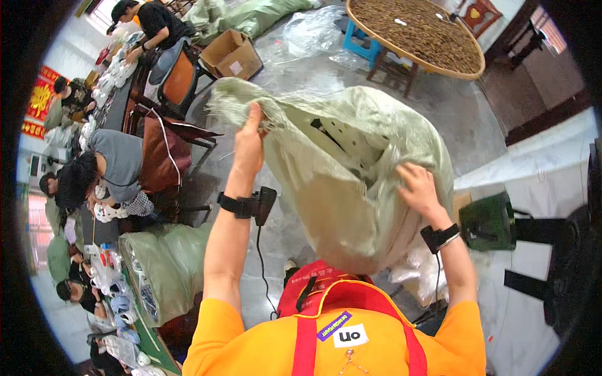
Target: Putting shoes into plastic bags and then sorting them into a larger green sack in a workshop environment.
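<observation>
A large pale green woven sack [332, 207] stands bulging in front of me, its mouth gaping toward the upper left. My left hand [249, 143] is closed on the frayed edge of the mouth, thumb pointing up. On the other side my right hand [417, 187] grips the fabric near the opening, fingers bent over it. Inside the sack, partly covered by the folds, something white with dark spots [370, 150] shows, along with a narrow black piece [327, 135]. What these contents are, I cannot tell. A black strap with a small device sits on each of my wrists.
Beyond the sack a wide round tray [433, 37] of brown pieces rests on a blue stool [359, 44]. An open cardboard box [232, 55] stands near an orange-backed chair [177, 84]. Several people work along tables at left. Another filled sack [169, 263] lies there. A dark green bin [486, 222] is at right.
</observation>
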`<state>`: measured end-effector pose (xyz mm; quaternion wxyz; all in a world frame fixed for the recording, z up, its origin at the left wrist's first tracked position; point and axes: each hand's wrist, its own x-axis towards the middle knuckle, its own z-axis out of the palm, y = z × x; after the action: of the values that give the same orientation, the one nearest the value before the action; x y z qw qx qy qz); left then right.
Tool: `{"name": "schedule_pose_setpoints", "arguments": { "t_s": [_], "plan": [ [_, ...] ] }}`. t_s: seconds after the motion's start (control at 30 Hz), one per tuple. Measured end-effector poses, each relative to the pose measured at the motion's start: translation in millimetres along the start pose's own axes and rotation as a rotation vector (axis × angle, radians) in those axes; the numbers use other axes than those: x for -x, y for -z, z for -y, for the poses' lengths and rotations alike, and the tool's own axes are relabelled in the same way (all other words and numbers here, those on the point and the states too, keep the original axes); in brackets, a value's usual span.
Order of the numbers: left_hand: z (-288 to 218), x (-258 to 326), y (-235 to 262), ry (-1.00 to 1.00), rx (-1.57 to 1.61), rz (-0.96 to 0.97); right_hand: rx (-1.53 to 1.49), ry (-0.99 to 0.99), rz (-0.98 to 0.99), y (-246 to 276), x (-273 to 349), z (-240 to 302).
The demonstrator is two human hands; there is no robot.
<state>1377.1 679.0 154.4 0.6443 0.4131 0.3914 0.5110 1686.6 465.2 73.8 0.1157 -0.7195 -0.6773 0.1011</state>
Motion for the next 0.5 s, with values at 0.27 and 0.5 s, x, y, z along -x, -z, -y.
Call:
{"name": "schedule_pose_setpoints", "arguments": {
  "t_s": [0.27, 0.5],
  "plan": [
    [43.2, -26.6, -90.4, 0.2, 0.02, -0.021, 0.064, -0.162, 0.158, -39.6, -61.2, -52.5],
    [67.0, 63.1, -161.5, 0.123, -0.75, 0.945, -0.38, 0.049, -0.06, -60.0, -12.1, -9.8]
  ]
}}
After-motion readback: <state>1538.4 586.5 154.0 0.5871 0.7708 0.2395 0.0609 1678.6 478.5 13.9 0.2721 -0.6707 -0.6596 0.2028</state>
